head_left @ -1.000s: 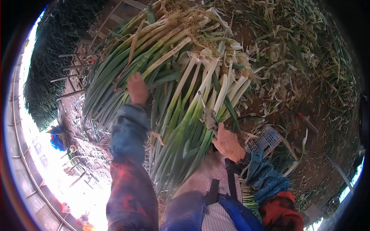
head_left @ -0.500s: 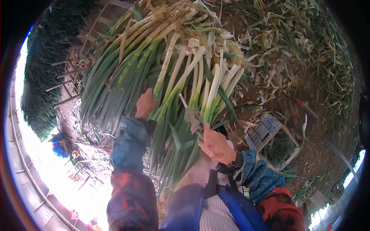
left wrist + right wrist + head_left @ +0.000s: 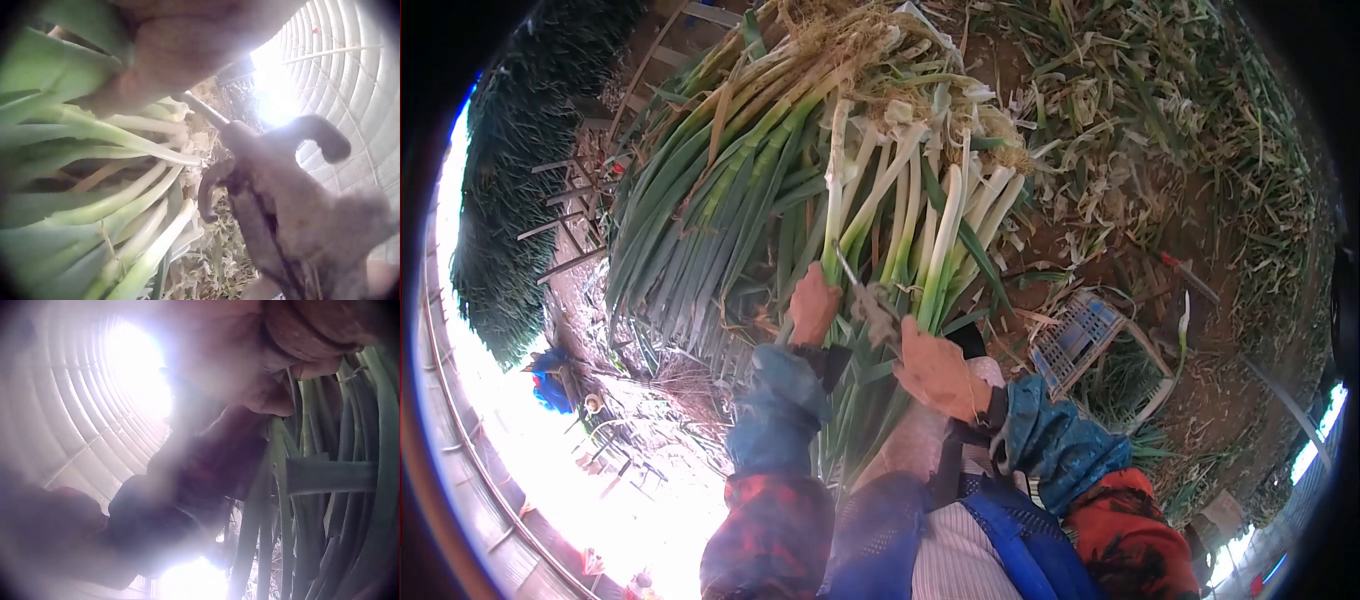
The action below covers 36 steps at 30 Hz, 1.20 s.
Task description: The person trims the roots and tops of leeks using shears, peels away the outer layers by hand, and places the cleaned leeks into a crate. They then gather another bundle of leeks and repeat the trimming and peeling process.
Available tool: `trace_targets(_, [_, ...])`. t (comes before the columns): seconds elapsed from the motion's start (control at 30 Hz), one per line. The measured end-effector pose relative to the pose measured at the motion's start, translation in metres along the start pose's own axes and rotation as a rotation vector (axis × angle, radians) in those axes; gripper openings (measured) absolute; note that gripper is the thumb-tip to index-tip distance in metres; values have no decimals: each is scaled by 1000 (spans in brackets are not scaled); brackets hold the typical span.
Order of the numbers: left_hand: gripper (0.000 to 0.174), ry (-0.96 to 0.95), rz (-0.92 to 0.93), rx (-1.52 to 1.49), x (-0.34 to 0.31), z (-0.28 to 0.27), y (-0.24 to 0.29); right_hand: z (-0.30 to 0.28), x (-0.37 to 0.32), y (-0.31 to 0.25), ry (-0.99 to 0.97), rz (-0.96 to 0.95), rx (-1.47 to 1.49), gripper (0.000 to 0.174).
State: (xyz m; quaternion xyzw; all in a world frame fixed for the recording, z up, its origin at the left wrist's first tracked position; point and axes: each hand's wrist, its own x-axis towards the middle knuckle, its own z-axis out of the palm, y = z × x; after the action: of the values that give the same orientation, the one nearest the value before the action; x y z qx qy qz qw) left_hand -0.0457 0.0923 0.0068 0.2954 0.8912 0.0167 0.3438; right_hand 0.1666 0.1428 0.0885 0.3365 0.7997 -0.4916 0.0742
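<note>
A large heap of leeks (image 3: 730, 200) spreads across the head view, roots at the top and green leaves downward. My left hand (image 3: 813, 305) is curled round the green part of one leek (image 3: 835, 175), whose pale stalk points up. My right hand (image 3: 943, 373) grips a dirt-covered tool (image 3: 876, 318) with a thin metal nozzle; the nozzle tip is beside the held leek. In the left wrist view the tool (image 3: 300, 206) is close below my left hand (image 3: 194, 44). The right wrist view shows leek leaves (image 3: 331, 475) beside my right hand (image 3: 219, 350), partly blurred.
A plastic crate (image 3: 1075, 345) lies right of my right hand. Leaf scraps (image 3: 1140, 110) cover the ground at upper right, with a red-handled tool (image 3: 1192, 276) nearby. Another dark green pile (image 3: 510, 200) stands at far left, beside a metal frame (image 3: 580, 215).
My left hand has moved right and down from the leaves and taken hold of a leek, whose stalk now stands more upright. My right hand has brought the tool left, towards it.
</note>
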Motion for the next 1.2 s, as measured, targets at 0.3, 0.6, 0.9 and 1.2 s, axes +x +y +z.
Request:
trace_targets(0.3, [38, -109, 0, -133, -40, 24, -46, -8, 74, 21, 101, 94, -61, 30])
trace_targets(0.6, [38, -195, -63, -239, -67, 38, -45, 21, 72, 18, 86, 62, -118, 36])
trace_targets(0.9, [35, -217, -35, -337, -63, 43, -49, 9, 69, 17, -13, 142, -267, 41])
trace_targets(1.2, [36, -194, 38, -429, -70, 20, -34, 13, 106, 37, 222, 109, -185, 32])
